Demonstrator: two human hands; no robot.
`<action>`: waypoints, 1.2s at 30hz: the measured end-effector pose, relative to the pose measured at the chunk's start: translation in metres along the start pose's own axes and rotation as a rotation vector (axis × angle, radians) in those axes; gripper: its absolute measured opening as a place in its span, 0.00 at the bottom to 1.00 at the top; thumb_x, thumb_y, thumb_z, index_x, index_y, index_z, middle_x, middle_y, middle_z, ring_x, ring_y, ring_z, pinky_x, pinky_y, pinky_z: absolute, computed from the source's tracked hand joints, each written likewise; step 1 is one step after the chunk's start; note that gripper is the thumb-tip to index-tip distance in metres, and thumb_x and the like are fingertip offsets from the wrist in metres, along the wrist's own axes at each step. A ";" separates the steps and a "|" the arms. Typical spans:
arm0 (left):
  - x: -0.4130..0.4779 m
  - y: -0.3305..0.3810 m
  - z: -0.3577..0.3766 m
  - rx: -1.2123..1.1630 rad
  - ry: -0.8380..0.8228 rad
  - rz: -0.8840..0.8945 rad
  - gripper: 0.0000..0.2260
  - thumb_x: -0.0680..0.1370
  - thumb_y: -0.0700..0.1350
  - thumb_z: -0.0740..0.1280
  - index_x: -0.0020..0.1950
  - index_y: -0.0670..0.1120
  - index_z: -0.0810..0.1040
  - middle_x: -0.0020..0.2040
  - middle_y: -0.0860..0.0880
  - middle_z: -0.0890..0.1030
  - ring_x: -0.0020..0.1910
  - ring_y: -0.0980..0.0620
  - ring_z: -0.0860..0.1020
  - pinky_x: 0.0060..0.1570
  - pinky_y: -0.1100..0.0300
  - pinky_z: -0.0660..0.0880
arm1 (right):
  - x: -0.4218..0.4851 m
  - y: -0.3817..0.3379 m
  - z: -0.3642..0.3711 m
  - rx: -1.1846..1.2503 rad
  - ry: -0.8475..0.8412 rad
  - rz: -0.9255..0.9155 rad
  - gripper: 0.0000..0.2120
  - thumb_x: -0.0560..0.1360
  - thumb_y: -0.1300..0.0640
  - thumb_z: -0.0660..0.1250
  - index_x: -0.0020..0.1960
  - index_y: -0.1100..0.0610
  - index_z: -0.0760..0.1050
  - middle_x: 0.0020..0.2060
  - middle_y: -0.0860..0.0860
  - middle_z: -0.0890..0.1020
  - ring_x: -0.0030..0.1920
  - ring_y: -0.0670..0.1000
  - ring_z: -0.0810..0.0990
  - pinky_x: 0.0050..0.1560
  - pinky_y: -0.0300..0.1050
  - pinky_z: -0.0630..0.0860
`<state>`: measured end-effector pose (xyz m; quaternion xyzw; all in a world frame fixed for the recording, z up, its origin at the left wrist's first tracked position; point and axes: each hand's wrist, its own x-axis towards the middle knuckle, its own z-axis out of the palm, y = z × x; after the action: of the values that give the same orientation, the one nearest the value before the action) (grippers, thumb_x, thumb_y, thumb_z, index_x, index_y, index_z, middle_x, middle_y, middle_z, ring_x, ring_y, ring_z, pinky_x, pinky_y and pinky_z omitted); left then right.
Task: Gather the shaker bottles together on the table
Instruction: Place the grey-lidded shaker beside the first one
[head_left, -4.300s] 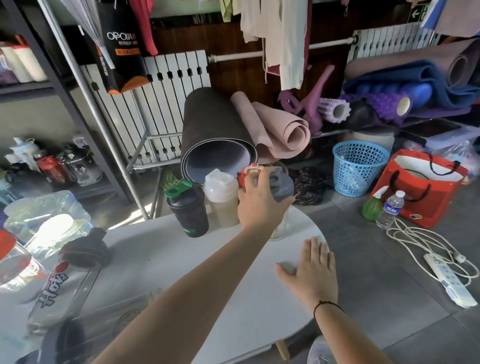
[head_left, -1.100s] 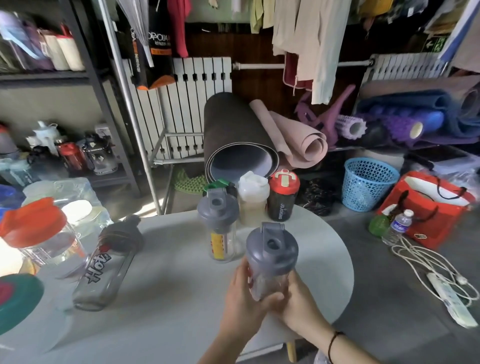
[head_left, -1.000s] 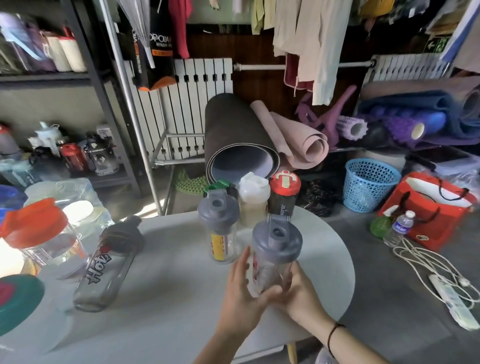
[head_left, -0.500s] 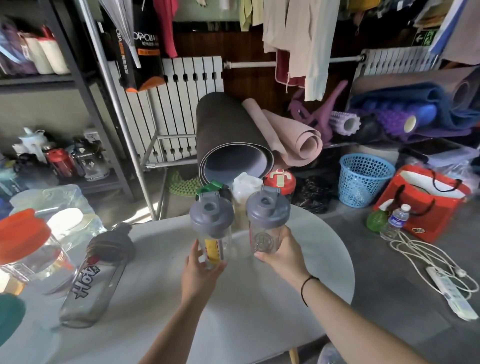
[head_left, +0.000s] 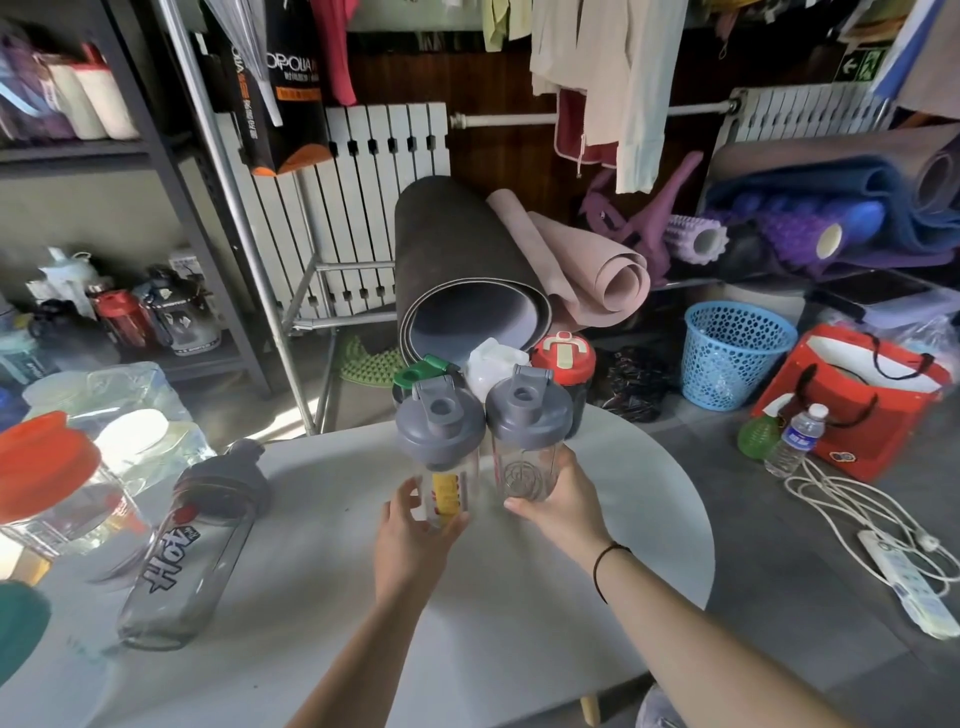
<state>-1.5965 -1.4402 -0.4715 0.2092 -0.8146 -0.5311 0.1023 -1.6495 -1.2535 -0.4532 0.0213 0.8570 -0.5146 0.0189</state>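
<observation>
Left hand (head_left: 410, 540) grips yellow-label shaker (head_left: 441, 457); right hand (head_left: 558, 506) grips clear shaker (head_left: 527, 441). Lids nearly touch. Pushing further could topple the red-lid bottle (head_left: 563, 364) behind.

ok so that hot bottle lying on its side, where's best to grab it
Grip the hot bottle around its clear middle, coming from above with the left hand, fingers wrapped across the barrel. It lies flat on the table, dark cap pointing away, so the round body is the open part, and the left hand looks nearer.
</observation>
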 end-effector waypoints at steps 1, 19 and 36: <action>0.000 0.000 0.000 0.005 0.003 0.003 0.34 0.76 0.45 0.83 0.79 0.46 0.74 0.72 0.42 0.79 0.47 0.45 0.81 0.56 0.53 0.78 | 0.000 0.000 0.001 0.003 0.004 -0.002 0.37 0.69 0.62 0.84 0.73 0.59 0.72 0.66 0.55 0.83 0.66 0.56 0.82 0.57 0.37 0.71; -0.007 -0.002 0.002 0.051 0.009 -0.006 0.37 0.76 0.47 0.83 0.82 0.48 0.71 0.73 0.39 0.79 0.68 0.39 0.82 0.69 0.41 0.82 | 0.000 0.014 0.002 -0.023 -0.030 -0.006 0.37 0.68 0.64 0.84 0.73 0.59 0.73 0.66 0.56 0.82 0.67 0.56 0.82 0.61 0.40 0.73; -0.008 0.001 -0.001 0.095 -0.041 -0.041 0.39 0.77 0.44 0.82 0.84 0.46 0.68 0.74 0.38 0.78 0.72 0.39 0.80 0.71 0.42 0.81 | -0.001 0.022 0.006 -0.070 -0.055 0.049 0.42 0.68 0.59 0.85 0.76 0.61 0.69 0.70 0.58 0.79 0.70 0.58 0.80 0.72 0.54 0.79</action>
<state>-1.5892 -1.4369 -0.4700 0.2199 -0.8363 -0.4980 0.0647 -1.6467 -1.2483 -0.4754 0.0275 0.8728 -0.4841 0.0560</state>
